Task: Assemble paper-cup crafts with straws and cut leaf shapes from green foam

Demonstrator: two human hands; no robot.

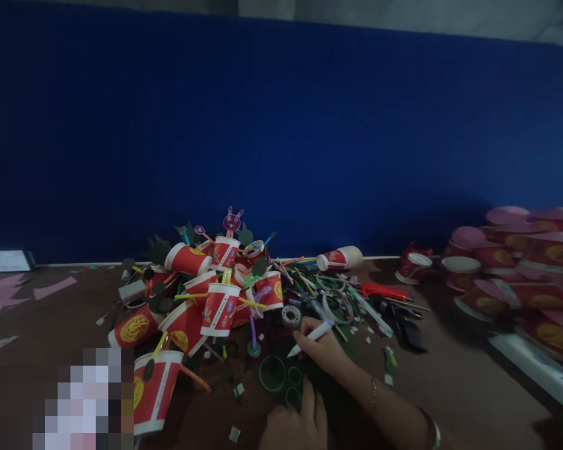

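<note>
a white marker [313, 336] slants tip-down beside three pale circles [294, 375] on dark paper [272, 375].

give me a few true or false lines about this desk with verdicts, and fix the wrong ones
1. The left hand holds the marker. False: the right hand holds it.
2. The left hand lies beside drawn circles. True.
3. A tape roll lies near the right hand. True.
4. The back panel is yellow. False: the back panel is blue.
5. Red cups appear both left and right of the hands. True.
</note>
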